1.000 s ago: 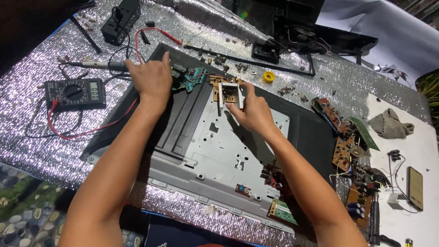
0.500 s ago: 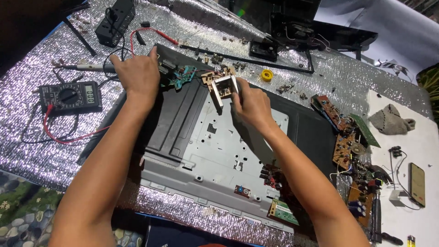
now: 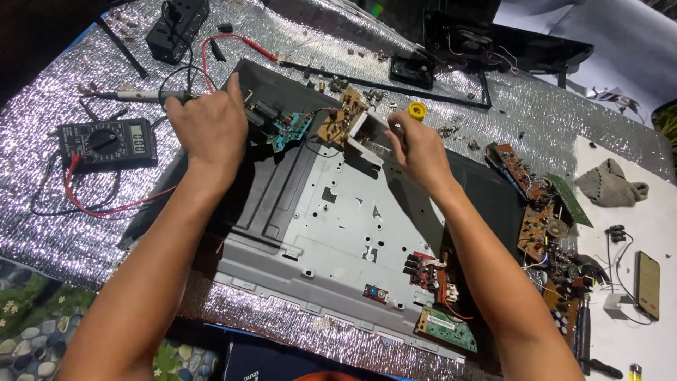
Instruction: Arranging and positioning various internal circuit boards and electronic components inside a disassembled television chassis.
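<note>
At the far left of your tabletop [image 3: 56, 233], which is covered in crinkled silver foil, lies a black meter [image 3: 106, 143] with a round dial, a grey screen and a red lead [image 3: 106, 204] curling away from it. Your left hand [image 3: 210, 127] rests knuckles up, fingers curled down at the top left corner of the big dark panel [image 3: 275, 190]; what it grips underneath you cannot tell. Just beside it sits a small teal circuit board [image 3: 288, 131] with dark parts on it. The panel's middle is a flat, pale grey metal plate [image 3: 352, 233], stamped with small holes and tabs. Your right hand [image 3: 422, 152] is closed on a boxy silver metal shield [image 3: 368, 137] fixed to a tan circuit board [image 3: 340, 121], tilted up off the top edge of the plate, near its centre. A yellow ring-shaped roll [image 3: 417, 111] lies just behind that hand. Lower down the plate carries a red board [image 3: 424, 270] and a green board [image 3: 446, 329]. At the right, brown boards [image 3: 537, 219] crowded with parts are heaped, then a crumpled grey cloth [image 3: 611, 185] and a dark flat phone [image 3: 647, 284] on white sheeting
</note>
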